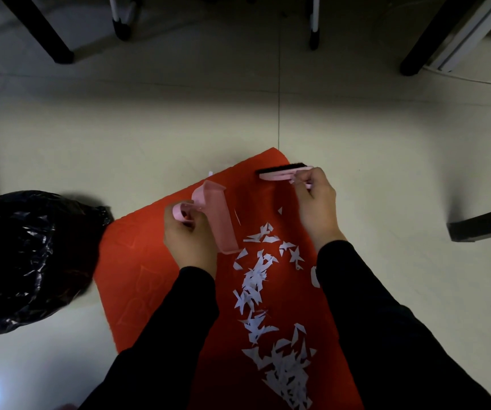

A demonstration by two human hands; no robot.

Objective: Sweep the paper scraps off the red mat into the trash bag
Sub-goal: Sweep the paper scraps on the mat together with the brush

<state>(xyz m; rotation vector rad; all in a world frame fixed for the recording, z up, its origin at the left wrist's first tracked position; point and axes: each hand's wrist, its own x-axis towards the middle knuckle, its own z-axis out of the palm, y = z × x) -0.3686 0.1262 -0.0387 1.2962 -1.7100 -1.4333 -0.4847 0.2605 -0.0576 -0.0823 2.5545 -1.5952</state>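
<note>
A red mat [137, 279] lies on the pale tiled floor. Several white paper scraps [256, 279] run in a band down its right half, thickest near the bottom of the view. My left hand [189, 238] grips the loop handle of a small pink dustpan [222, 220], which rests on the mat just left of the upper scraps. My right hand [316, 202] holds the handle of a pink hand brush [282, 172] with black bristles near the mat's far edge, beyond the scraps. The black trash bag [28, 258] sits on the floor left of the mat.
Black table legs [58, 51] and white chair legs [123, 28] stand across the far floor. Another black leg [486, 223] pokes in at the right. A single white scrap [210, 173] lies on the floor just beyond the mat.
</note>
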